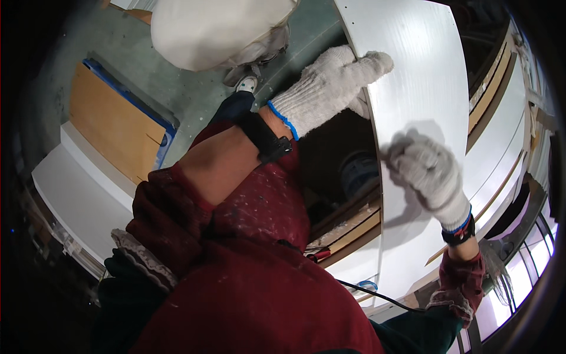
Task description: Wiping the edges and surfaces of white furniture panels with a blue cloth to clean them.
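A long white panel (415, 65) with small holes near its far end lies at the right, running away from me. My left hand (330, 88), in a white knitted glove with a blue cuff, grips the panel's left edge; part of it lies on top and a fingertip shows below the edge. Over the panel's nearer half is my right hand (430, 171), gloved the same way. Its fingers are curled in and a little blurred, and its shadow falls on the white surface. Whatever those fingers may hold is hidden.
More white panels (492, 171) and wooden strips lie below and to the right. Tan boards (112, 118) with a blue edge stand at the left beside white pieces (82, 177). A white covered bulky object (218, 29) is ahead. A dark cable (377, 293) runs by my waist.
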Demonstrator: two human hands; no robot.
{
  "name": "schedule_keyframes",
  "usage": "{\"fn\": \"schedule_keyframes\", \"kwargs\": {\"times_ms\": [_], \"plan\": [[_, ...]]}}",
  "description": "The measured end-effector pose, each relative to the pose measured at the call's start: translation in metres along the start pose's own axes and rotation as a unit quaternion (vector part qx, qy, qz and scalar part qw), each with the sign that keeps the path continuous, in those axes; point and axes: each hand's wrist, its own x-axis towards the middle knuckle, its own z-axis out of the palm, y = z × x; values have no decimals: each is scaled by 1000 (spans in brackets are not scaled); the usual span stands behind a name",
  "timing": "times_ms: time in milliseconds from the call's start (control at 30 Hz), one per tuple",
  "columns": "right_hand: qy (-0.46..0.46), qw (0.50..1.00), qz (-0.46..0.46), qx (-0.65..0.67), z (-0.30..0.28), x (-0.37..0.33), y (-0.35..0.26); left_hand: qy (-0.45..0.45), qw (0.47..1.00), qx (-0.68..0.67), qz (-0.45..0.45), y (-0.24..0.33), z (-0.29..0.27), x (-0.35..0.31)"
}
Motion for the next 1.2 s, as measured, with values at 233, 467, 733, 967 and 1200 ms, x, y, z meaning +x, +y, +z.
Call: {"fn": "schedule_keyframes", "kwargs": {"times_ms": [233,467,733,967,1200], "plan": [[31,981,-61,-181,-2,19,-1,-1,1000,-7,-8,-3,-5,1],[-64,986,-7,-155,2,-24,-20,14,999,19,-28,5,0,-1],[309,828,426,196,52,-80,-69,-20,1000,18,-1,-1,-1,3],[478,603,617,165,124,-103,-122,-76,996,42,-1,2,-14,-20],[536,504,663,136,170,-102,-160,-95,988,-42,-116,43,-77,-35]]}}
